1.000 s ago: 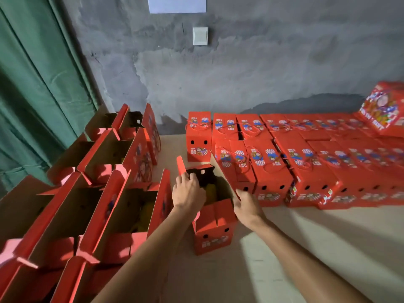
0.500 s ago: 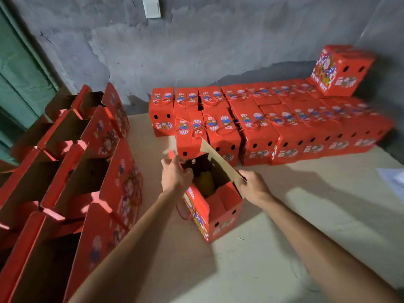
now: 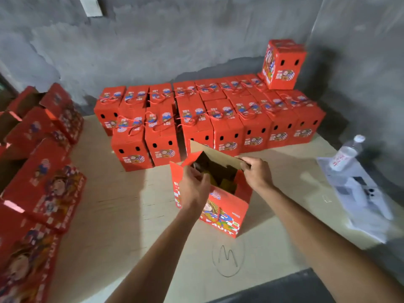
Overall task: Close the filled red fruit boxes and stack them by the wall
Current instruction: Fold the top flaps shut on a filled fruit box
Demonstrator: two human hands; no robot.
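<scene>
While the head view looks down on a pale table (image 3: 122, 215), an open red box (image 3: 220, 206) stands upright at frame centre, top flaps unfolded, printed broad face turned toward the lower right. Its long axis in plan runs from centre-left down to lower right; its opening points up. Something yellow shows inside, too dark to identify.

Left hand (image 3: 194, 189) sits at the near-left rim of the opening, fingers curled over the rim edge, gripping it. Right hand (image 3: 256, 172) pinches the brown inner side of the far flap (image 3: 218, 154), which is raised and tilted.

Closed red boxes (image 3: 209, 123) fill the upper centre in rows against the grey wall (image 3: 175, 40), the nearest row just behind the open box. One more closed box (image 3: 283, 64) sits on top of them at upper right.

Left edge of frame: open boxes (image 3: 41, 180) in a row, flaps up.

Right side: a water bottle (image 3: 346, 153) lies on papers (image 3: 360, 193). A scribbled circle (image 3: 228, 256) marks the table at lower centre.
</scene>
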